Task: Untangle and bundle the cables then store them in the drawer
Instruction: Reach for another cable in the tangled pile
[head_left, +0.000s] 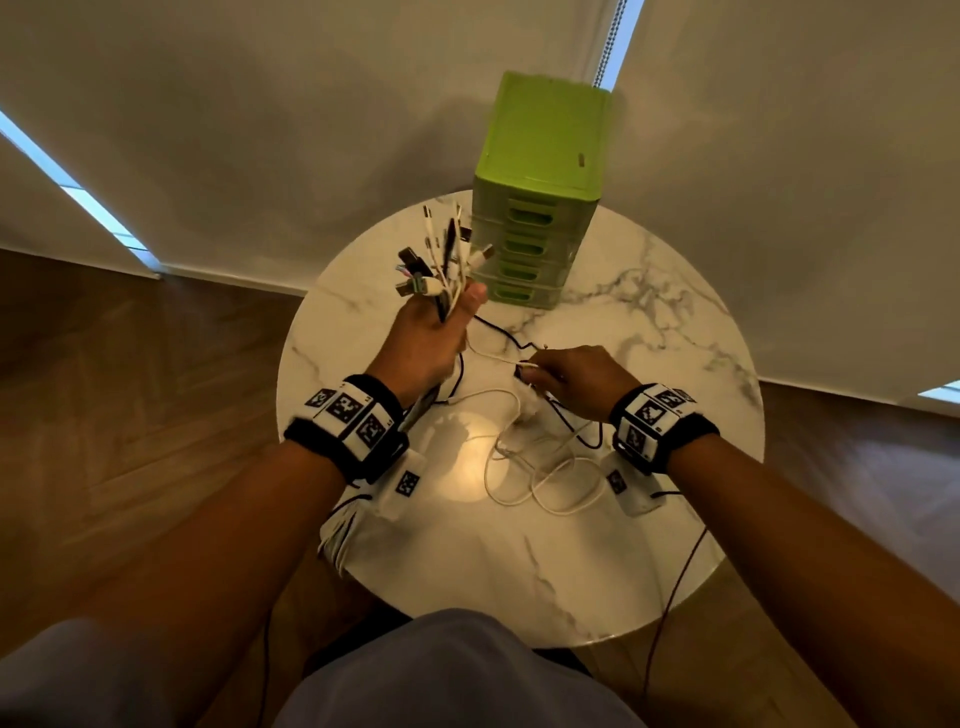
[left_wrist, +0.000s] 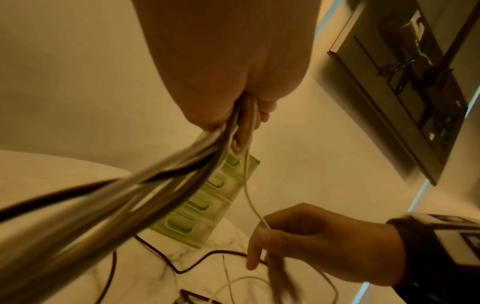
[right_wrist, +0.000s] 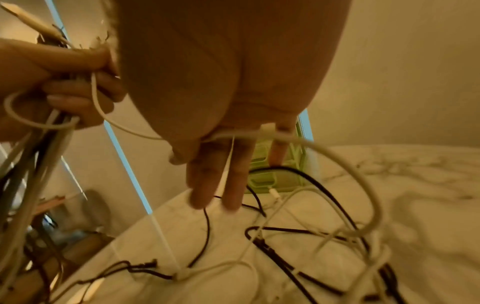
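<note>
Many white and black cables (head_left: 447, 260) stand gripped in the left hand (head_left: 426, 338). The right hand (head_left: 576, 376) pinches one thin white cable (left_wrist: 250, 197) above the round marble tabletop (head_left: 649, 322).

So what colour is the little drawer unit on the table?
Lime green; the drawer unit shows best in the head view, standing on the marble table.

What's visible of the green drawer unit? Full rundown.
The green drawer unit is a small lime-green tower, plastic by the look, standing upright at the far edge of the round marble table. Its front shows a stack of paler translucent drawers with slot handles, all pushed in. A black cable crosses its base; whether they touch is unclear. Neither hand touches it.
</note>
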